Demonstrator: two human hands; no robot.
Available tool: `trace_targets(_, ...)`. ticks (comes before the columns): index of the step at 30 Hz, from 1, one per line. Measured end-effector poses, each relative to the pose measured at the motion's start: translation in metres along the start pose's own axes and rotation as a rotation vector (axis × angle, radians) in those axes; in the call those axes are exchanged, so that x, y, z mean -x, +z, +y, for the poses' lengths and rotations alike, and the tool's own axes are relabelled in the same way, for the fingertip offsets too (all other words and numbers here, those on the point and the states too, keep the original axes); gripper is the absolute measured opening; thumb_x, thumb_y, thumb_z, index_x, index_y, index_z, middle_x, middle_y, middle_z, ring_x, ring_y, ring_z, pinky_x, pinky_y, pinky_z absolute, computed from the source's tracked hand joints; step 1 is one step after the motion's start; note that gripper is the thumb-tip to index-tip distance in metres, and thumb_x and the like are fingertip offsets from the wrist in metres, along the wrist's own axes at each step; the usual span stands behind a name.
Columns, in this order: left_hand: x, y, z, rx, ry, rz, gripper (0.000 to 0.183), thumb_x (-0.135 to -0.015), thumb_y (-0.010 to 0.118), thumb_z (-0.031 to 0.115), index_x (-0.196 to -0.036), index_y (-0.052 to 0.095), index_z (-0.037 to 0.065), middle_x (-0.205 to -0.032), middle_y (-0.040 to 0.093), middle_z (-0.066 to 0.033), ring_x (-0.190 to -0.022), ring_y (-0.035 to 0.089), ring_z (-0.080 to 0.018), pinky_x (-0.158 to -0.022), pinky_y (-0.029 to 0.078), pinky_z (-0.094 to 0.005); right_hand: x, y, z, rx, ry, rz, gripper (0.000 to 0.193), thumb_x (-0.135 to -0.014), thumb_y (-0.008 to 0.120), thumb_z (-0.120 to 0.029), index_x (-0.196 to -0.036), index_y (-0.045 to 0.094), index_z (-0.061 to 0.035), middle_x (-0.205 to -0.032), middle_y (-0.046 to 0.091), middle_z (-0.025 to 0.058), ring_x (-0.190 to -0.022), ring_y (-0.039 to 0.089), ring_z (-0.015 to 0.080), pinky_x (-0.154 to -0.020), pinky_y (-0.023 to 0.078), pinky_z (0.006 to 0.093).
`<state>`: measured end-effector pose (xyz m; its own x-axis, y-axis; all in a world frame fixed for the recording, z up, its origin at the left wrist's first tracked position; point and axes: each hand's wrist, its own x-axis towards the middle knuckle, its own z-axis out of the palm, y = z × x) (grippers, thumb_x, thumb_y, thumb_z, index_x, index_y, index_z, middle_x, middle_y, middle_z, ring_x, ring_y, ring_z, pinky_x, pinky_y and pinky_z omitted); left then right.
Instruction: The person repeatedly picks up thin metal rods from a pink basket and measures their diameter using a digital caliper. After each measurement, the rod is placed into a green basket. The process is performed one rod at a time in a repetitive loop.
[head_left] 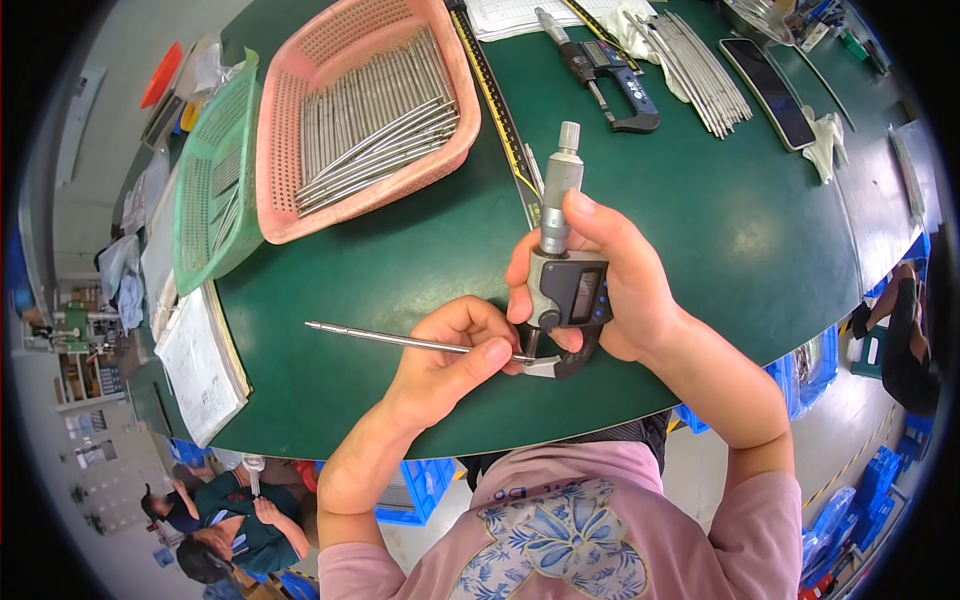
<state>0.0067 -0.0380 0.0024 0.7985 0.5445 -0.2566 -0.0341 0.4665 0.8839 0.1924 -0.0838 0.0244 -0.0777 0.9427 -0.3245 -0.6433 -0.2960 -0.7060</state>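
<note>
The left hand was curled about a slender metal rod, which was pinched between thumb and fingers near its right end, while its long free part was pointed out to the left. By the right hand, a digital micrometer was gripped, its curved frame held against the palm and fingers, with the thumb laid against the barrel. The rod's right end was placed at the micrometer's measuring gap; whether both measuring faces were touched by it could not be told. Both were held above a green table, near its front edge.

Farther back on the left, a pink basket was loaded with similar rods, some laid slantwise over the others; beside it, fewer rods were held in a green basket. A paper booklet was laid at the table's left edge. A second micrometer was set down near a row of thin rods, by which a white cloth was partly covered. To their right, a phone was placed.
</note>
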Motion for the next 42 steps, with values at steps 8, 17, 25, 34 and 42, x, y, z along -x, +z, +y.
trace_targets(8, 0.0, -0.004, 0.001, 0.065, 0.0, -0.017, 0.016, -0.08, 0.063, 0.009, -0.087, 0.05, 0.001, -0.082, 0.057, -0.0062, -0.077, 0.056, -0.0118, -0.069, 0.045, -0.0244, -0.001, 0.0, 0.0, 0.022, 0.006, -0.017, 0.062, -0.088, 0.028, -0.053, -0.085, 0.055, 0.0028, -0.066, 0.06, 0.0115, -0.041, 0.047, 0.0132, -0.039, 0.037, 0.0235)
trace_targets(17, 0.002, -0.005, 0.004, 0.1, 0.001, -0.07, 0.023, -0.075, 0.064, -0.003, -0.09, 0.048, 0.002, -0.089, 0.058, -0.0084, -0.085, 0.057, -0.0137, -0.077, 0.047, -0.0264, -0.004, -0.004, -0.001, -0.121, 0.142, -0.044, 0.062, -0.088, 0.024, -0.049, -0.087, 0.055, 0.0044, -0.066, 0.059, 0.013, -0.04, 0.046, 0.0147, -0.039, 0.038, 0.0242)
trace_targets(25, 0.003, -0.007, 0.004, 0.06, 0.013, -0.107, 0.023, -0.074, 0.064, -0.004, -0.09, 0.049, 0.002, -0.092, 0.057, -0.0073, -0.088, 0.057, -0.0134, -0.078, 0.047, -0.0264, -0.003, -0.001, 0.001, -0.004, 0.097, -0.024, 0.059, -0.084, 0.036, -0.054, -0.083, 0.056, 0.0018, -0.066, 0.059, 0.0128, -0.04, 0.047, 0.0137, -0.037, 0.037, 0.0221)
trace_targets(34, -0.001, -0.002, 0.001, 0.11, -0.008, -0.119, 0.018, -0.077, 0.062, 0.0, -0.091, 0.05, 0.001, -0.091, 0.057, -0.0068, -0.086, 0.055, -0.0123, -0.077, 0.045, -0.0259, -0.001, -0.004, -0.003, -0.016, 0.072, -0.05, 0.059, -0.085, 0.036, -0.054, -0.084, 0.056, 0.0018, -0.065, 0.06, 0.0101, -0.043, 0.049, 0.013, -0.038, 0.038, 0.0225)
trace_targets(42, 0.006, -0.025, 0.032, 0.035, 0.21, 0.194, 0.015, -0.07, 0.055, 0.002, -0.083, 0.051, 0.0, -0.077, 0.057, -0.0092, -0.069, 0.06, -0.0204, -0.067, 0.049, -0.0315, -0.002, 0.0, -0.002, -0.108, 0.055, 0.019, 0.064, -0.088, 0.022, -0.052, -0.088, 0.054, 0.0037, -0.068, 0.059, 0.0175, -0.039, 0.046, 0.0168, -0.036, 0.037, 0.0248)
